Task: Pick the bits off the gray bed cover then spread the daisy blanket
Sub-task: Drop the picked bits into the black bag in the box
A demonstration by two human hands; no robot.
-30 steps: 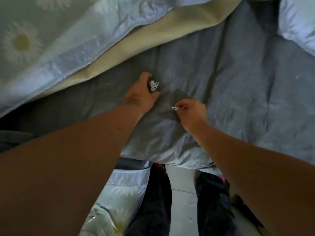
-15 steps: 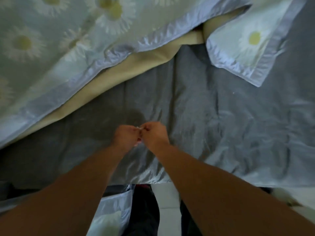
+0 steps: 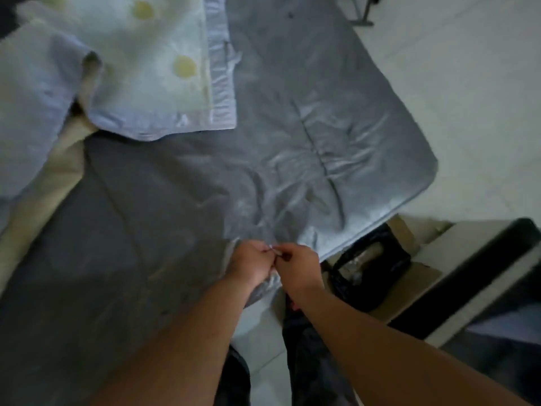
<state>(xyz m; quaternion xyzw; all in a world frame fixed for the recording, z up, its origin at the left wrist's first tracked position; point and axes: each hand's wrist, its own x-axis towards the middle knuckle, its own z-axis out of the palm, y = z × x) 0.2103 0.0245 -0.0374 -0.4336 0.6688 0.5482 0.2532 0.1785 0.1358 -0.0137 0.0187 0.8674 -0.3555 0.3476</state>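
- Head view is looking down past two bare forearms reaching forward over the near edge of the bed.
- Left hand [image 3: 251, 266] and right hand [image 3: 297, 268] are meeting, fingertips touching, just over the near edge of the gray cover [image 3: 175, 215].
- Both are pinching closed on small white bits [image 3: 273, 249] held between them; which grip is carrying more I cannot tell.
- Beside the right hand, off the bed, a black bag [image 3: 369, 271] is sitting open inside a cardboard box [image 3: 421, 276] on the pale floor [image 3: 483, 98].
- Gray cover is lying wrinkled across the bed, creases bunching toward its right corner.
- Farther off, at the upper left, the daisy blanket [image 3: 152, 68] is lying folded back, its satin border resting on the cover and a cream underside showing along the left.
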